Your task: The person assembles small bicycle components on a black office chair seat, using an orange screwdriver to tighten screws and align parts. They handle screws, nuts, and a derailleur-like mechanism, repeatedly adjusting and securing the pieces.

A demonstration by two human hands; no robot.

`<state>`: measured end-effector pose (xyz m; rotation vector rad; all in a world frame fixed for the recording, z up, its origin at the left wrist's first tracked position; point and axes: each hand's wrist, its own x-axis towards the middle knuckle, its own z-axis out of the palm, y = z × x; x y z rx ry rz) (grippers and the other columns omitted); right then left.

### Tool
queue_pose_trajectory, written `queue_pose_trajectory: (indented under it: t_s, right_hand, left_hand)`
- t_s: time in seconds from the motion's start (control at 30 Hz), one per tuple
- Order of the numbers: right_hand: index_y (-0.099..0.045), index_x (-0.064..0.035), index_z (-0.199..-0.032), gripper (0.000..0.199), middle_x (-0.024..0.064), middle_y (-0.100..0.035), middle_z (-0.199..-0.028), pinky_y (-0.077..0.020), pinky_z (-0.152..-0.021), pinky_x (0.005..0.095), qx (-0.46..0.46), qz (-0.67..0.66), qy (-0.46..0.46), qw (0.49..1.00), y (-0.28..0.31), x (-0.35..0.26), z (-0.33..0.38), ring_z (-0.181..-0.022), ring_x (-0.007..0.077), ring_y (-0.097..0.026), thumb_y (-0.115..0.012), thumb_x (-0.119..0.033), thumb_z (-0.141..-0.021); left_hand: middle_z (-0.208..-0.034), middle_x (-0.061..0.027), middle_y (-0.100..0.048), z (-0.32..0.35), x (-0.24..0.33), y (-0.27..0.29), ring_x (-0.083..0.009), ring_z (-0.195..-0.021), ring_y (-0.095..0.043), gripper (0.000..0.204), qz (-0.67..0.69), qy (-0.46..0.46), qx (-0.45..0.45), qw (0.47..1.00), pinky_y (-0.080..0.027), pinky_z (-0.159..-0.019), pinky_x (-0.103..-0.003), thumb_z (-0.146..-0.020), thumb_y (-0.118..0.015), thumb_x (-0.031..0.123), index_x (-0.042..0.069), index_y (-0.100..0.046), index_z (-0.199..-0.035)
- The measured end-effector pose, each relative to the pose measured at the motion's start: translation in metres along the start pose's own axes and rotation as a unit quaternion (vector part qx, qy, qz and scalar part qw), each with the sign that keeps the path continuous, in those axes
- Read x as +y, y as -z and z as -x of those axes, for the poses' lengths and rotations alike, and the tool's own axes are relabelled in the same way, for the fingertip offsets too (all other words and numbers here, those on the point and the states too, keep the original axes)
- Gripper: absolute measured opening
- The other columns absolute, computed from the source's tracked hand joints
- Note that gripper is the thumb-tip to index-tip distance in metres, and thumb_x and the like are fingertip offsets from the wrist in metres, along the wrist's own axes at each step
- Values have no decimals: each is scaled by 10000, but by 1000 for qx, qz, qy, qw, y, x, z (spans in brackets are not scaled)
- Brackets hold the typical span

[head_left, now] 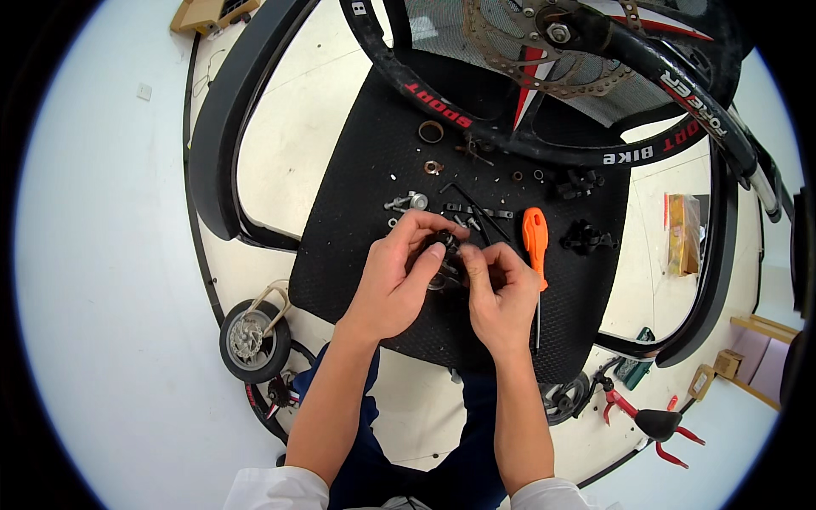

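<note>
Over the black mesh seat of a chair (340, 272), my left hand (387, 280) pinches a small black part (444, 241) between thumb and fingers. Its exact kind is too small and too covered to make out. My right hand (503, 302) is closed, its thumb and fingertips right against the part's right side; what they grip is hidden. An orange-handled screwdriver (535, 238) lies just right of my right hand, its shaft pointing toward me. Beyond my fingertips lie a black hex key (476, 208), a flat black bracket (480, 211) and several small bolts (398, 204).
A bike wheel with a brake disc (557, 72) and a black fork leg (697, 98) overhang the seat's far side. Metal rings (431, 132) and black clamp parts (588, 238) lie there. Armrests (212, 153) flank it. A small wheel (255, 340) and a red-handled frame (654, 423) stand on the floor.
</note>
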<state>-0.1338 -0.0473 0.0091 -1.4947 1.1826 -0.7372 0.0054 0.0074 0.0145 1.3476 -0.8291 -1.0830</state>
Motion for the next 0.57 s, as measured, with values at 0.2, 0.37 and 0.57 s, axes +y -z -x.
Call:
queue_pose_trajectory:
  t_s: [0.2,0.37,0.57]
  right_hand:
    - [-597,15,-869,195,61,-549,-632,-395,-536,284,-31,-6,-20,999,-1,-1,-1,-545,124,-478,-617,-153,-967]
    - [-602,10,-962,146,98,-579,-731,-428,-594,309,-69,2,5,998,7,-8,-1,-612,172,-523,-584,-134,-977]
    - [-606,-2,-987,139,103,-580,-746,-449,-632,301,-101,9,-20,995,12,-6,-3,-652,191,-551,-578,-138,-984]
  left_hand:
    - [-1193,-174,-649,0,5,-2,-177,-1109,-619,268,2,30,-17,999,-472,-982,-308,-953,-462,-29,-42,-512,-1216]
    - [-1127,-138,-683,1,0,-7,-121,-962,-643,188,66,-2,28,997,-516,-849,-256,-963,-545,5,-24,-525,-1148]
    - [-1259,-203,-626,3,-1,-1,-172,-1132,-596,218,66,15,-43,997,-459,-1002,-319,-950,-577,-36,13,-450,-1121]
